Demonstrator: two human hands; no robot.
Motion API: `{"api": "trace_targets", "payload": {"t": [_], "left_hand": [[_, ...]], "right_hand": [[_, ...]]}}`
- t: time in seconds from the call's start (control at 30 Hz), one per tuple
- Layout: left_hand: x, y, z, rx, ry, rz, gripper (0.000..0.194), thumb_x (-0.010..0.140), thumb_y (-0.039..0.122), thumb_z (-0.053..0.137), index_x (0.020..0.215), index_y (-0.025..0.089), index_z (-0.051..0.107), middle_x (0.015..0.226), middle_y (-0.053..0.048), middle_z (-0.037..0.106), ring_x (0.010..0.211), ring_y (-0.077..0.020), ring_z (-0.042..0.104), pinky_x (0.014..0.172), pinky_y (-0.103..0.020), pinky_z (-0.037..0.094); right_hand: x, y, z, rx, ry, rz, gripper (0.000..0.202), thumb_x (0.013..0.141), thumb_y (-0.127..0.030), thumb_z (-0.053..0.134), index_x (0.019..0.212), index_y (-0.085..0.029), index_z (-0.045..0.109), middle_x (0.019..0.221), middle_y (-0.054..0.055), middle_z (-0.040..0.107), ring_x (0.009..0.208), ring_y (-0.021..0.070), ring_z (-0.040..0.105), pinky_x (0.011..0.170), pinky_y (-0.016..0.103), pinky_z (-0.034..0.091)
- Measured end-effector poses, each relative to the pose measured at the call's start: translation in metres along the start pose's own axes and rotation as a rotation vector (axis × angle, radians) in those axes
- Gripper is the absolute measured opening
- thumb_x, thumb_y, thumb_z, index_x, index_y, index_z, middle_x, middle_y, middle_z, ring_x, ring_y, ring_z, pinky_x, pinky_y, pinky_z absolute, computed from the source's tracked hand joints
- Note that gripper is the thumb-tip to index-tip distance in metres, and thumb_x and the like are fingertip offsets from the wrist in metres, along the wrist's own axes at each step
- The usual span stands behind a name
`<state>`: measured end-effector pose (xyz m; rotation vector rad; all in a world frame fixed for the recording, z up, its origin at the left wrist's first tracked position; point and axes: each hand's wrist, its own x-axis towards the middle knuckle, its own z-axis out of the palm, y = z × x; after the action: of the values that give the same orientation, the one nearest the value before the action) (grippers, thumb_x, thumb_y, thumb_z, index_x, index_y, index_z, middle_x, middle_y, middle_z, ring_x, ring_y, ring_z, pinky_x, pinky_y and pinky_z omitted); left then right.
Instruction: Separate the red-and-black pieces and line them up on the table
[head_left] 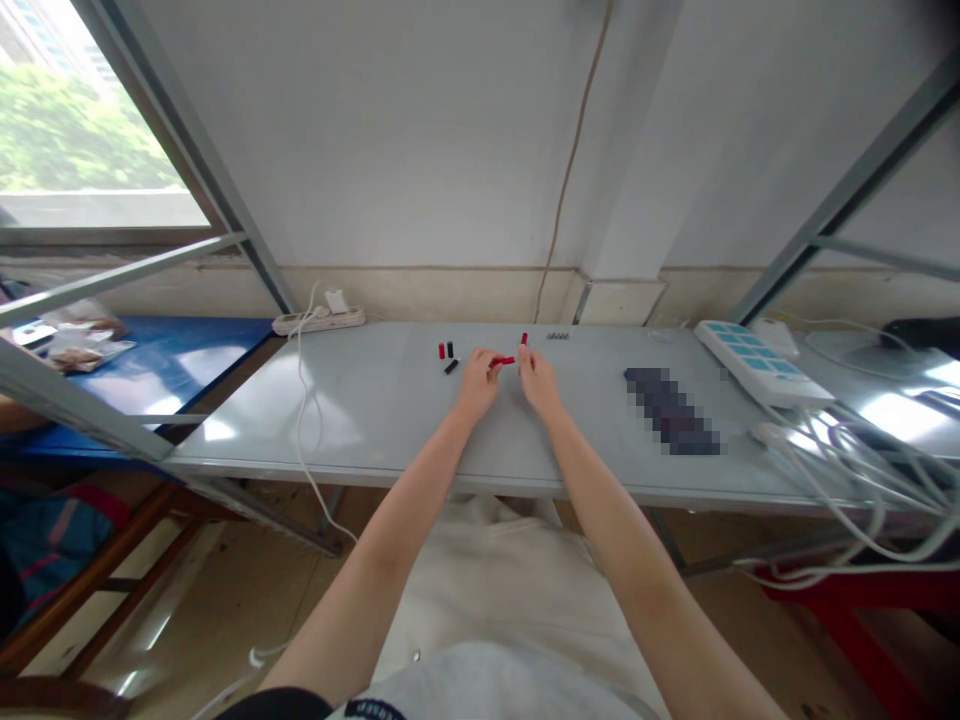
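Note:
My left hand [478, 387] is closed on a small red cylinder [507, 360], which lies sideways and points toward the other hand. Close beside it, my right hand [538, 381] pinches a second small red cylinder [524, 340], held roughly upright. A gap separates the two hands, low over the grey table [375, 400]. To the left of my left hand stand a red cylinder [442, 351] and a black cylinder [451, 349]; another black cylinder [451, 367] lies tilted in front of them. A row of several tiny dark metallic pieces [558, 336] sits beyond my right hand.
A pixelated dark flat object [671, 410] lies to the right. Farther right are a large power strip [761, 365] and tangled white cables [885, 490]. A smaller power strip [319, 320] at the back left trails a white cord [301, 400] over the front edge. Metal frame posts flank the table.

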<state>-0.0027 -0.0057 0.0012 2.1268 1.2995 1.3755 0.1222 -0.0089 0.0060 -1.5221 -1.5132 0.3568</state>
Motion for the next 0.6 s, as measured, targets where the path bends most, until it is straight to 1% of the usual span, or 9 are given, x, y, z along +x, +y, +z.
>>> {"api": "trace_targets", "payload": {"t": [0.07,0.13,0.23,0.3,0.4,0.53,0.6], "left_hand": [[0.0001,0.002,0.001,-0.082,-0.009,0.026,0.014,0.082,0.017,0.045,0.089,0.016,0.057,0.094,-0.007,0.057,0.087,-0.0123,0.054,0.078,-0.025,0.043],[0.0006,0.0017,0.0024,-0.165,0.015,0.024,0.015,0.081,0.019,0.047,0.092,0.016,0.056,0.095,-0.007,0.057,0.085,-0.0115,0.055,0.078,-0.025,0.044],[0.0019,-0.0007,0.0048,-0.278,0.032,-0.024,0.018,0.08,0.021,0.05,0.096,0.015,0.054,0.095,-0.008,0.059,0.082,-0.011,0.057,0.076,-0.025,0.045],[0.0025,-0.0013,0.006,-0.334,-0.009,-0.065,0.018,0.079,0.021,0.05,0.096,0.015,0.054,0.09,-0.007,0.061,0.075,-0.0103,0.059,0.072,-0.024,0.046],[0.0028,0.0004,0.0063,-0.358,-0.051,-0.119,0.016,0.08,0.023,0.049,0.092,0.014,0.055,0.081,-0.005,0.063,0.066,-0.009,0.058,0.066,-0.023,0.046],[0.0024,0.0044,0.0044,-0.349,-0.052,-0.162,0.018,0.081,0.029,0.047,0.09,0.015,0.056,0.078,-0.004,0.063,0.063,-0.0081,0.057,0.063,-0.021,0.045],[0.0021,0.0057,0.0031,-0.346,-0.054,-0.175,0.022,0.082,0.033,0.045,0.085,0.015,0.056,0.076,-0.004,0.063,0.062,-0.0079,0.056,0.063,-0.021,0.044]], "right_hand": [[0.0001,-0.0012,-0.0011,0.054,-0.006,-0.008,0.056,0.081,-0.063,0.018,0.061,-0.02,0.047,0.053,0.003,0.05,0.055,0.0154,0.048,0.055,0.026,0.036],[0.0002,-0.0016,-0.0015,0.109,-0.003,-0.005,0.057,0.081,-0.064,0.017,0.059,-0.02,0.047,0.051,0.002,0.048,0.055,0.0154,0.048,0.055,0.026,0.036],[0.0005,-0.0009,-0.0014,0.166,0.017,0.02,0.057,0.079,-0.066,0.018,0.057,-0.021,0.045,0.049,0.001,0.046,0.053,0.0154,0.047,0.054,0.026,0.035],[0.0007,-0.0001,-0.0013,0.192,0.024,0.023,0.057,0.079,-0.067,0.018,0.056,-0.021,0.044,0.048,0.001,0.045,0.052,0.0148,0.046,0.053,0.026,0.035],[0.0005,0.0008,-0.0013,0.207,0.025,0.011,0.057,0.078,-0.068,0.018,0.056,-0.021,0.042,0.048,0.001,0.045,0.051,0.0138,0.045,0.052,0.025,0.034],[-0.0009,-0.0001,-0.0016,0.2,0.031,-0.003,0.057,0.078,-0.068,0.019,0.055,-0.021,0.042,0.049,0.0,0.045,0.051,0.0136,0.045,0.052,0.025,0.034],[-0.0017,-0.0012,-0.002,0.195,0.033,-0.015,0.057,0.078,-0.067,0.019,0.055,-0.02,0.043,0.049,0.0,0.045,0.051,0.0136,0.045,0.052,0.025,0.034]]}}
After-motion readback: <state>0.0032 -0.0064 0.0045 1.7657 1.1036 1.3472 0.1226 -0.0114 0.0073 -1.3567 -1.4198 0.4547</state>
